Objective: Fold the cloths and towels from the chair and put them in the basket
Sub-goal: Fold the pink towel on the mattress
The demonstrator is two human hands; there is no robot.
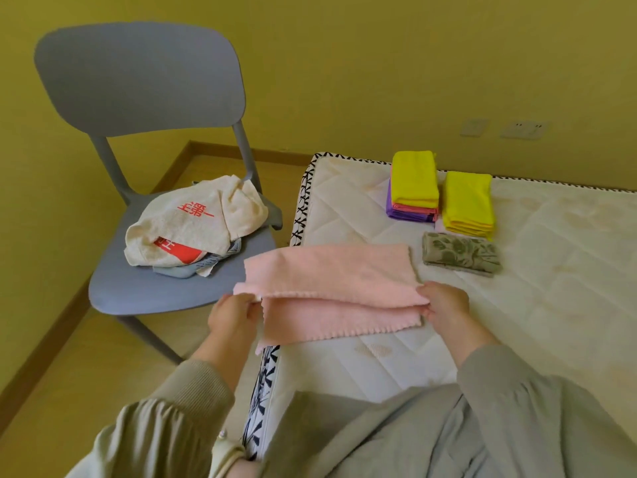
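A pink cloth (331, 281) lies over the mattress's near left corner, folded over lengthwise. My left hand (232, 310) pinches its left end and my right hand (444, 301) pinches its right end at the fold. A grey chair (138, 81) stands to the left. On its seat lies a crumpled cream towel with red print (193, 222) over a blue-grey cloth (203, 267). Folded cloths rest farther back on the mattress: a yellow, pink and purple stack (413, 184), a yellow stack (467, 201) and a grey leaf-patterned cloth (460, 253). No basket is in view.
The white quilted mattress (534, 305) with black-and-white edging fills the right side. A yellow wall with two sockets (503, 127) stands behind it. Wooden floor (86, 357) runs under the chair on the left. My lap in grey clothing fills the bottom.
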